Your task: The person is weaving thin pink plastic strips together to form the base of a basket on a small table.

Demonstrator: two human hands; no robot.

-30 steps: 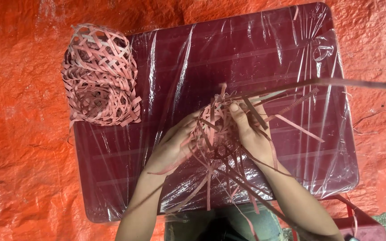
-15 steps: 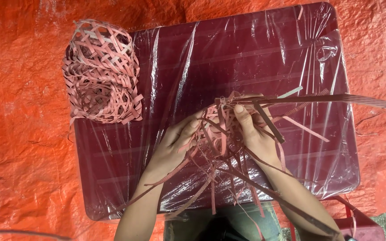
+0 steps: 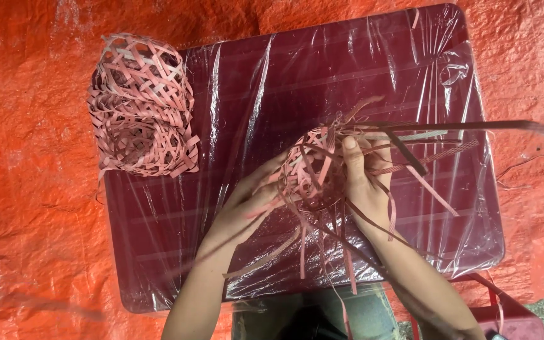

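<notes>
A half-woven basket (image 3: 315,170) of pink strips is being held just above the middle of a dark red table (image 3: 297,82) wrapped in clear plastic, so it's basically floating between both hands. The left hand (image 3: 247,204) is being curled around the near-left side of the weave, fingers closed loosely on it, while the right hand (image 3: 363,182) is being clamped on the right side with the thumb pressed up against the strips. Loose strips (image 3: 322,252) are dangling off the bottom, and 1 long dark strip (image 3: 467,126) is sticking way out to the right. 2 finished baskets (image 3: 141,107) are being kept stacked at the table's far-left corner, well apart. Honestly, the weave could easily be loosened if either grip is eased, and that long strip looks likely to get snagged or kinked.
</notes>
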